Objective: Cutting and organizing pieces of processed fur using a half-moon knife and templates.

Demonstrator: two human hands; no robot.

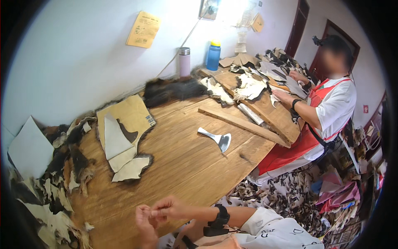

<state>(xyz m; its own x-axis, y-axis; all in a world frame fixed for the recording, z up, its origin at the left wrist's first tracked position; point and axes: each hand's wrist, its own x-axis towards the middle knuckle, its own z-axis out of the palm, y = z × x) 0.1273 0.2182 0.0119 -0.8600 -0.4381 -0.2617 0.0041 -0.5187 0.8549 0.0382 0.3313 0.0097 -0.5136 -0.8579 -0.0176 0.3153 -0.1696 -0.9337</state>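
Pinched together, the fingertips of the right hand [168, 208] meet the fingertips of the left hand [145, 222] just above the near edge of the long wooden worktable [186, 166]. Both hands are closed in a fine pinch, but what is between them is too small to tell (maybe a thread, I cannot say). On the right wrist sits a black strap band [222, 216].

Ahead of the hands, on the table, lie flat pale hide pieces with dark fur edges [124, 155], one partly over another, and above them a tan cardboard sheet [132, 112]. To the left, many fur scraps in black and cream [54, 182] are heaped along the table side. Near the table middle rests a shiny metal scraper tool with a wide blade [217, 137], well apart from the hands. Further back stand a pink steel bottle [184, 62] and a blue bottle with yellow cap [214, 55] by the wall.

At the right, another person in a red apron [327, 112] presses hands on fur pieces over a sloped wooden board [265, 108].
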